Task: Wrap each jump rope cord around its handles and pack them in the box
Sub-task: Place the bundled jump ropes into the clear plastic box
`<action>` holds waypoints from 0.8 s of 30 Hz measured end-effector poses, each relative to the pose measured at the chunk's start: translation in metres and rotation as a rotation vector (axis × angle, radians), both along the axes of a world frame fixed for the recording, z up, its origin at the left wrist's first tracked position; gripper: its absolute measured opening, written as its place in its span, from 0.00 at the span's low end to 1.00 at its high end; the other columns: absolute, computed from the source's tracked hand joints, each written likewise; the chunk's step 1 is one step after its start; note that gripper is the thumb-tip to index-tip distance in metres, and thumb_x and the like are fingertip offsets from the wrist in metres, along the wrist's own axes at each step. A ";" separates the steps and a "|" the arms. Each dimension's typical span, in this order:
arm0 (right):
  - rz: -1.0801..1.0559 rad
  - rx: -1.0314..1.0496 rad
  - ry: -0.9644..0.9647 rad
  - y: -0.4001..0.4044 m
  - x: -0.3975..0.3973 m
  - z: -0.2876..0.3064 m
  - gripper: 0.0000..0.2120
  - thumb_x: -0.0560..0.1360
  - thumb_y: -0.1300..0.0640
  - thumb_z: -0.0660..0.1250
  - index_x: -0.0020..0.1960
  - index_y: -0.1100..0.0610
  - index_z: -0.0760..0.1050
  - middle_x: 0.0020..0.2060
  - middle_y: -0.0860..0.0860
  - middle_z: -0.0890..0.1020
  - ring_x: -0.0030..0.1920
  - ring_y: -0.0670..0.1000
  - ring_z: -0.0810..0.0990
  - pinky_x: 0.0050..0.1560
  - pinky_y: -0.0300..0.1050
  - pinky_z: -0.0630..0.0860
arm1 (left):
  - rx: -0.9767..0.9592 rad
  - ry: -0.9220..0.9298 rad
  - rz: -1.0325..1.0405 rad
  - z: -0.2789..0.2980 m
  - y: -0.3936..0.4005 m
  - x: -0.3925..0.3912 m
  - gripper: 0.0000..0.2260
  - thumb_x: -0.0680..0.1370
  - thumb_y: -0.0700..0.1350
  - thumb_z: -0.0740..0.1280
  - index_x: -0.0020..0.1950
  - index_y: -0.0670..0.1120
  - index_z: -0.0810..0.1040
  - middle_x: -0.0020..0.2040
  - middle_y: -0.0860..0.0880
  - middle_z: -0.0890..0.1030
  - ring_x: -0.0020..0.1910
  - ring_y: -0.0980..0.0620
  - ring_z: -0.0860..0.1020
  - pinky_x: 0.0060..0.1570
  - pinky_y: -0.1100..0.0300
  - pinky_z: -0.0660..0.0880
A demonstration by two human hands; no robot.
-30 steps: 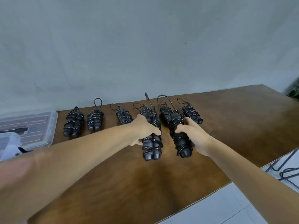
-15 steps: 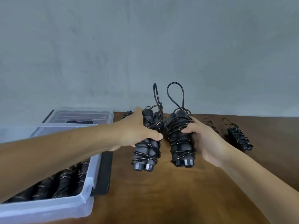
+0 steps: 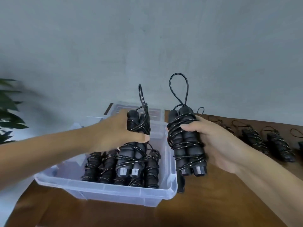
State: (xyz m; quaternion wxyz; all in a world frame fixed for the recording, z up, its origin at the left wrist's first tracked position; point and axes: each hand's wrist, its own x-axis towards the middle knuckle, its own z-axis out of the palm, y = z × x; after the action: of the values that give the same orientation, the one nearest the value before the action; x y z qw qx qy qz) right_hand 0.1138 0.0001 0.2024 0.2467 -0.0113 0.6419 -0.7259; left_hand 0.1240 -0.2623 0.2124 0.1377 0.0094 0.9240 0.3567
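Two wrapped rope bundles are gripped: the left hand (image 3: pixel 114 133) clasps one bundle (image 3: pixel 132 154) over the clear box (image 3: pixel 114 192) for packing; the right hand (image 3: pixel 218 145) clasps another (image 3: pixel 186 145) beside it. Farther bundles (image 3: pixel 265 143) wait on the table (image 3: pixel 213 202).

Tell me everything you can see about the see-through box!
The box is a rectangular tub of clear, slightly bluish plastic with a rolled rim and no lid on it. It sits on the brown wooden table, near its left end, by the grey wall. Inside, several wrapped jump ropes lie side by side, black handles bound in cord. The left hand holds another wrapped rope over the opening; whether it touches the box cannot be told. Something clear and ribbed lies just behind it, perhaps its lid.
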 end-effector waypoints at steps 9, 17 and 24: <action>-0.005 0.065 -0.086 -0.099 -0.008 -0.021 0.21 0.74 0.63 0.71 0.66 0.58 0.74 0.52 0.61 0.85 0.45 0.57 0.86 0.44 0.52 0.84 | -0.321 -0.076 0.004 -0.016 -0.093 -0.004 0.21 0.72 0.65 0.76 0.49 0.49 0.80 0.47 0.49 0.85 0.43 0.51 0.82 0.38 0.64 0.73; 0.014 0.202 -0.157 -0.155 -0.007 -0.047 0.21 0.75 0.62 0.71 0.66 0.54 0.71 0.53 0.61 0.82 0.46 0.58 0.84 0.43 0.52 0.84 | -0.411 -0.076 -0.110 -0.045 -0.118 -0.012 0.41 0.74 0.67 0.74 0.73 0.43 0.63 0.47 0.49 0.80 0.43 0.54 0.78 0.37 0.61 0.71; 0.038 0.271 -0.200 -0.178 -0.008 -0.068 0.24 0.74 0.59 0.74 0.67 0.54 0.71 0.57 0.60 0.83 0.51 0.58 0.85 0.53 0.55 0.84 | -0.531 -0.033 -0.200 -0.055 -0.108 -0.019 0.26 0.78 0.63 0.72 0.57 0.41 0.76 0.42 0.50 0.72 0.40 0.52 0.74 0.38 0.58 0.70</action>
State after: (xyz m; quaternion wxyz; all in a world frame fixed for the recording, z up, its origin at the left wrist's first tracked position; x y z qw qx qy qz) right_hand 0.1063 -0.1779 0.1346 0.3222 0.0821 0.7059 -0.6254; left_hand 0.1050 -0.3700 0.1579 0.1848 0.0586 0.9772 0.0869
